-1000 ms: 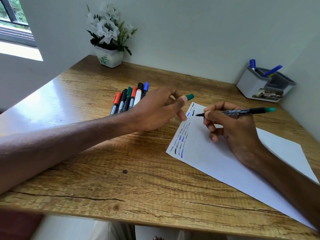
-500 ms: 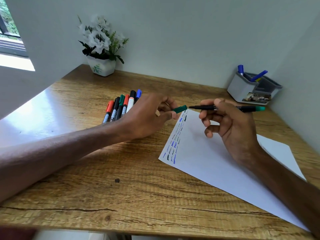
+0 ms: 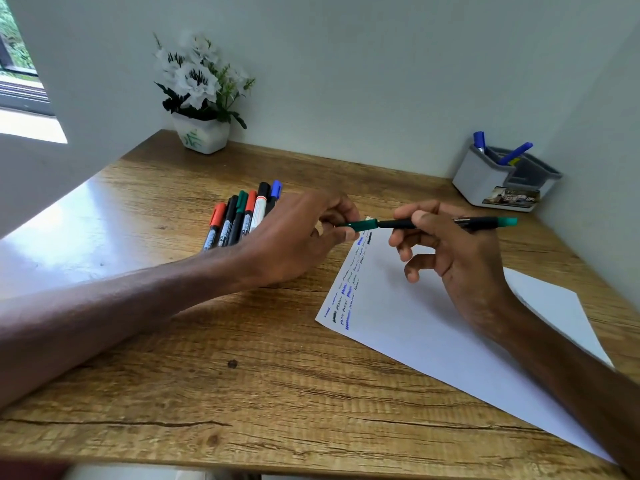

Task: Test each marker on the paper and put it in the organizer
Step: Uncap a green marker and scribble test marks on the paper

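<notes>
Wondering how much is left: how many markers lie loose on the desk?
6, in a row behind the left hand: orange, black, green, red, black-capped white, blue. The hand may hide more.

We could not read the blurred label (image 3: 512,197) on the grey plastic organizer (image 3: 473,178); our left hand (image 3: 294,237) hid the barrel of the blue-capped marker (image 3: 276,189).

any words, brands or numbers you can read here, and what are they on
No text is legible.
organizer label: blurred picture and print, unreadable.
row of markers: barrel print too small.
green marker in the right hand: barrel print too small.
paper: test scribbles only, no words.
</notes>
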A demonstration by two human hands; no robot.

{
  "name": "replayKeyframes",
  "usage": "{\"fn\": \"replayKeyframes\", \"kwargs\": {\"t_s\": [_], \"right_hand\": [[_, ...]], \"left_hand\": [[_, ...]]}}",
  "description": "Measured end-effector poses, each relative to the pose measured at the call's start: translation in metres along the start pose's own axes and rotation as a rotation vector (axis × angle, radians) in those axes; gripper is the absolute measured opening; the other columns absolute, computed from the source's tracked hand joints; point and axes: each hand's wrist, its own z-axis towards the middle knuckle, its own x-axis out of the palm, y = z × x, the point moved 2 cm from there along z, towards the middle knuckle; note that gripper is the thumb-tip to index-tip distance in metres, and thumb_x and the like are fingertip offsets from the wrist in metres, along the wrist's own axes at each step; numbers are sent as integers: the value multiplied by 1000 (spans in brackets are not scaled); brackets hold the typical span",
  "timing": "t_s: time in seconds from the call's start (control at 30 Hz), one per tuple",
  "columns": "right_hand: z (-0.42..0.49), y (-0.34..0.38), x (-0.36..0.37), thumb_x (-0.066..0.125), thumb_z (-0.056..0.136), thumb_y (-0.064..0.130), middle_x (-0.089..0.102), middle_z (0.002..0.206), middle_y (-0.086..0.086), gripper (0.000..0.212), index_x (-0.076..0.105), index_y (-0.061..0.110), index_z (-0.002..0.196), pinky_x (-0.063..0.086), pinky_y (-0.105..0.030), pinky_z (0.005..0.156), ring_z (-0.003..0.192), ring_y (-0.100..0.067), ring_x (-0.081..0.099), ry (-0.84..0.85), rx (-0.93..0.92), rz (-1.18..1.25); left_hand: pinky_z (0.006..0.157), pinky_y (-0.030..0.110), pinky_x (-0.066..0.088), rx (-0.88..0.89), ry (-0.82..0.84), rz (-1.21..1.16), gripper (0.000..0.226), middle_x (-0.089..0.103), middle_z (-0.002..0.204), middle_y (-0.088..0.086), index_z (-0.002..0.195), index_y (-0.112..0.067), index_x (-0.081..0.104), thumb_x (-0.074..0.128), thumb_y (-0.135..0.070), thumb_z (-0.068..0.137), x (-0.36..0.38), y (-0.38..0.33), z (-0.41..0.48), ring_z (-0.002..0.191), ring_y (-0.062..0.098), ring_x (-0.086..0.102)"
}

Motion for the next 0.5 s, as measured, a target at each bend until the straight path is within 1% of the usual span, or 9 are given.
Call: {"fn": "replayKeyframes", "kwargs": {"t_s": [0.07,0.13,0.2,0.27,0.33,0.4,0.43,0.47,0.5], "right_hand": [[-1,0,2,61,100,6,75,81,-18,10,67,-1,105,52,-31,45,63,-25,67,-5,-11,-31],[-1,1,4,66,96,11,75,80,-19,16,65,-2,103,52,-30,44,61,-26,67,5,-19,-35],[-2,1,6,71,90,17,72,72,-17,18,68,1,98,48,-27,42,53,-23,61,35,-13,-1],[-3,1,7,73,87,19,67,64,-13,14,70,7,92,43,-22,40,47,-18,54,41,-9,32],[-4,0,6,73,86,19,65,62,-10,10,70,10,88,40,-20,39,45,-14,52,45,-19,53],[-5,-2,4,74,85,19,66,62,-10,10,70,10,88,41,-20,38,45,-13,53,59,-42,47],[-5,-3,4,74,85,20,67,62,-11,14,69,8,89,41,-20,38,44,-13,54,69,-54,34],[-5,-3,3,74,85,21,67,63,-12,18,67,5,91,42,-21,38,44,-13,55,83,-65,22],[-5,-3,2,74,85,21,68,63,-13,20,66,4,91,43,-21,38,45,-13,56,99,-75,15]], "left_hand": [[77,27,55,35,-2,22,17,71,103,-17,114,-25,67,67,-26,97,0,-2,-1,98,0,65],[76,25,55,85,-5,20,16,71,100,-16,114,-24,67,66,-28,98,0,-5,-1,95,1,66],[73,25,55,135,-8,-16,12,72,97,-13,110,-22,67,66,-27,98,1,-9,-3,92,5,67],[71,33,56,150,-5,-91,8,74,93,-10,104,-20,67,66,-25,99,2,-13,-4,89,11,69],[70,40,56,120,17,-207,8,76,87,-6,102,-16,68,65,-24,99,3,-12,-4,83,12,70],[76,45,57,96,47,-301,12,77,83,-1,102,-10,70,65,-21,99,5,-10,-2,82,16,72],[77,44,58,95,63,-339,14,77,82,3,102,-6,70,65,-19,99,7,-10,-2,81,20,73],[72,37,57,93,82,-382,15,76,81,7,102,-3,69,65,-16,99,8,-10,-2,75,19,72],[65,25,53,85,103,-427,16,75,80,9,102,0,68,64,-15,99,10,-10,-3,67,12,69]]}}
